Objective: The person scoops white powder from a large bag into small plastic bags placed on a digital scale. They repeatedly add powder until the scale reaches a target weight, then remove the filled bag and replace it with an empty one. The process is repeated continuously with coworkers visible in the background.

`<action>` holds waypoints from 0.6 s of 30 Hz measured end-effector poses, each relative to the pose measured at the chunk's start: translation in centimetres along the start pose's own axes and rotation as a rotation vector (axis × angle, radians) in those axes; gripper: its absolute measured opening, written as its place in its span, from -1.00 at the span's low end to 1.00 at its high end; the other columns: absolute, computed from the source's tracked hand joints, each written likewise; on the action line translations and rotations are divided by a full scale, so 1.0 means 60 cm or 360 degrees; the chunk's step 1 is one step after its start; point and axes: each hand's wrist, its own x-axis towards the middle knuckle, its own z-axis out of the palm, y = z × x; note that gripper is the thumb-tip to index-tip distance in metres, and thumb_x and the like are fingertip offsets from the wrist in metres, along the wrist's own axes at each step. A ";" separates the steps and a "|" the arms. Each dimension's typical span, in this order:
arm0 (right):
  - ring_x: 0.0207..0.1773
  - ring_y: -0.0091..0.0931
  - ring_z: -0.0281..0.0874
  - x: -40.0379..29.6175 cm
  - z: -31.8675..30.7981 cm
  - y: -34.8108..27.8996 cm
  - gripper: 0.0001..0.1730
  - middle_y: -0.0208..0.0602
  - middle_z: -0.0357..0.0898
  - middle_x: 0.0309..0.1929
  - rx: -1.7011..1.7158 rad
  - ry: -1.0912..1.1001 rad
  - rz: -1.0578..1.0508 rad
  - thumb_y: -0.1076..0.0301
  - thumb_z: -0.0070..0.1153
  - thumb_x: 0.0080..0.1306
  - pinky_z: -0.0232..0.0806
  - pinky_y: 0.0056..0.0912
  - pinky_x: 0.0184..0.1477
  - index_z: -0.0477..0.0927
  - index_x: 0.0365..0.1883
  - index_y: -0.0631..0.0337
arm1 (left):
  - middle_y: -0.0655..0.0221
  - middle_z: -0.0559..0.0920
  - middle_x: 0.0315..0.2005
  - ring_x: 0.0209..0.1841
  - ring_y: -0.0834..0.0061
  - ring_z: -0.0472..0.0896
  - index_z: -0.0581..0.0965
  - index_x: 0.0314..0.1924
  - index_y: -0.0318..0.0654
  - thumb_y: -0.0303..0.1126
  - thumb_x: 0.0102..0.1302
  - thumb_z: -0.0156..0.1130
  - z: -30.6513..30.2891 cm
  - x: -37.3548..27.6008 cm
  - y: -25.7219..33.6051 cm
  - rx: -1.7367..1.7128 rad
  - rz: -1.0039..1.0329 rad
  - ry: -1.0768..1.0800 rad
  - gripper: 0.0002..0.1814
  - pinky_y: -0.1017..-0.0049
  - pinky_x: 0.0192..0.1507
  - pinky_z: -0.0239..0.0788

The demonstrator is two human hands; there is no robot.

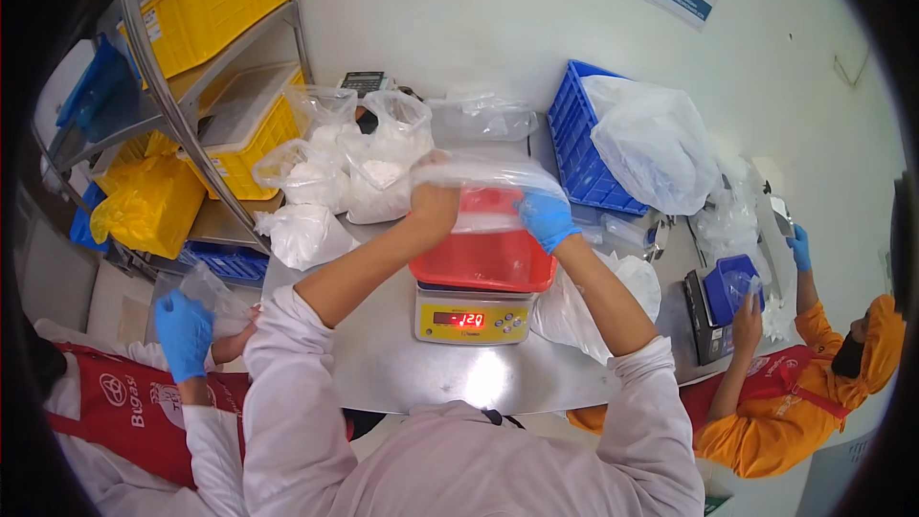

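Observation:
A clear plastic bag (495, 174) is stretched between my two hands, above a red plastic tray (495, 266). My bare left hand (435, 190) grips the bag's left end; its fingers are partly hidden behind the plastic. At the other end, my right hand (546, 219), in a blue glove, grips the bag near the tray's right rim. The tray rests on a digital scale (472, 316) with a yellow front panel and lit red digits. I cannot tell whether the bag holds anything.
Bags of white powder (384, 183) stand left of the tray. A blue crate (585, 143) with a white plastic bag is behind right. Left is a metal rack (208, 165) with yellow crates. Co-workers flank me; the right one holds a metal scoop (781, 217) near another scale (707, 323).

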 end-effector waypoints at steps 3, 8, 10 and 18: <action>0.10 -0.17 0.44 -0.001 0.003 -0.023 -0.52 -0.02 0.50 0.04 -0.0178 -0.0147 0.0042 0.26 0.10 0.11 0.30 -0.16 0.14 0.51 0.03 0.17 | 0.16 0.43 0.15 0.20 0.29 0.38 0.42 0.13 -0.28 -0.35 0.18 0.03 0.094 -0.022 0.001 0.0456 0.0226 0.0515 -0.52 0.31 0.10 0.24; 0.02 -0.16 0.50 -0.024 0.022 -0.063 -0.52 -0.04 0.57 -0.09 -0.0230 -0.0358 0.0019 0.35 0.19 0.02 0.35 -0.14 0.06 0.52 -0.02 0.18 | 0.13 0.36 0.21 0.27 0.26 0.27 0.32 0.25 -0.25 -0.21 0.27 -0.03 0.139 -0.008 0.043 0.0437 0.0350 -0.0269 -0.44 0.24 0.27 0.03; -0.04 -0.15 0.53 -0.024 0.033 -0.077 -0.54 -0.06 0.59 -0.16 -0.0222 -0.0878 0.0235 0.34 0.20 0.01 0.37 -0.16 0.01 0.54 -0.06 0.19 | 0.17 0.34 0.24 0.29 0.27 0.25 0.30 0.27 -0.25 -0.09 0.29 -0.05 0.188 -0.008 0.058 0.0514 0.0426 -0.0335 -0.40 0.22 0.30 -0.04; -0.24 -0.42 0.54 -0.215 -0.177 -0.075 -0.69 -0.21 0.61 -0.26 0.1169 0.0060 0.0552 0.36 0.16 0.22 0.38 -0.41 -0.12 0.57 -0.09 0.31 | 0.03 0.63 -0.32 -0.20 0.05 0.60 0.56 -0.35 -0.29 -0.29 0.18 0.00 0.224 -0.020 0.031 -0.0612 0.0409 -0.0357 -0.75 0.10 -0.06 0.37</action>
